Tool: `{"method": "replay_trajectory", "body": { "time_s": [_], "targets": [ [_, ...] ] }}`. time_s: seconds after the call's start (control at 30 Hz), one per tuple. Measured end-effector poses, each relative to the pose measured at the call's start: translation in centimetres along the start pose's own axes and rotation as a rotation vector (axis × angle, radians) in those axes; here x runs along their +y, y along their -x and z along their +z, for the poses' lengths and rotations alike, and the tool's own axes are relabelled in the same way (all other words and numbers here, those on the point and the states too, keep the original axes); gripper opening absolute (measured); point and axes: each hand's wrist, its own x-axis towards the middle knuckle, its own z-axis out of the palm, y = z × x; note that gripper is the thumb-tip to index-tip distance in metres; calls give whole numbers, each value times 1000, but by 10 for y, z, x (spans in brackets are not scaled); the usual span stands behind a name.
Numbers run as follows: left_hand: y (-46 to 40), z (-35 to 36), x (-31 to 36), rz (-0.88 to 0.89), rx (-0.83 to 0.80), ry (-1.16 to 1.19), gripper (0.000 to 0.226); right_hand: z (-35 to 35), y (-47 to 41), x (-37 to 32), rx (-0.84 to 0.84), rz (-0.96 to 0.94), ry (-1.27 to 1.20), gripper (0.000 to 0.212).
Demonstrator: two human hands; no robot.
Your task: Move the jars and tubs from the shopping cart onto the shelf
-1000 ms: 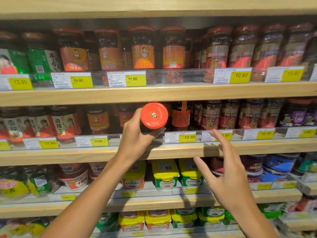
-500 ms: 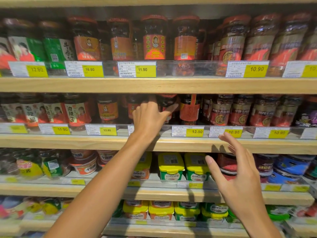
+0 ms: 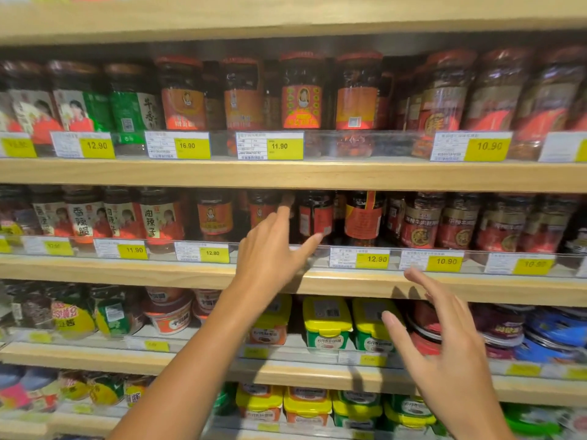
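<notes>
A dark jar with a red label (image 3: pixel 316 215) stands on the second wooden shelf (image 3: pixel 158 274), among other chili sauce jars. My left hand (image 3: pixel 273 252) hovers just in front of it with fingers spread; the index finger points up near the neighbouring jar (image 3: pixel 263 211) and the thumb reaches toward the placed jar's base. It holds nothing. My right hand (image 3: pixel 451 347) is lower and to the right, open with fingers apart, in front of the yellow-lidded tubs (image 3: pixel 327 322) one shelf down. The shopping cart is out of view.
Clear plastic rails with yellow price tags (image 3: pixel 371 258) run along each shelf front. The top shelf (image 3: pixel 286 174) holds rows of red-lidded jars. Lower shelves carry tubs, cups and blue tins (image 3: pixel 552 331), all tightly packed.
My left hand pushed the red-lidded jar into the second shelf, released it and is drawing back with fingers spread. The right hand stayed low and open. The view shifted slightly.
</notes>
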Motion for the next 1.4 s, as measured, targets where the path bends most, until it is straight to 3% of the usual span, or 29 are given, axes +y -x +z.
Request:
{"method": "replay_trajectory", "body": {
  "time_s": [0.13,0.4,0.7,1.07,1.4],
  "targets": [
    [28,-15,-22,160,-2,196,61,2,-2,2,-6,-28,40,61],
    [66,-30,-53,335,-18,256,45,4,7,-8,-47,-64,92,56],
    [80,-15,-37,557,-178,409,42,-28,42,-26,-201,39,358,56],
    [122,44,77,888,-376,455,47,-132,118,1,-184,200,638,63],
    [210,108,278,1112,-490,515,53,-293,222,74,-83,397,769,64]
  ]
}}
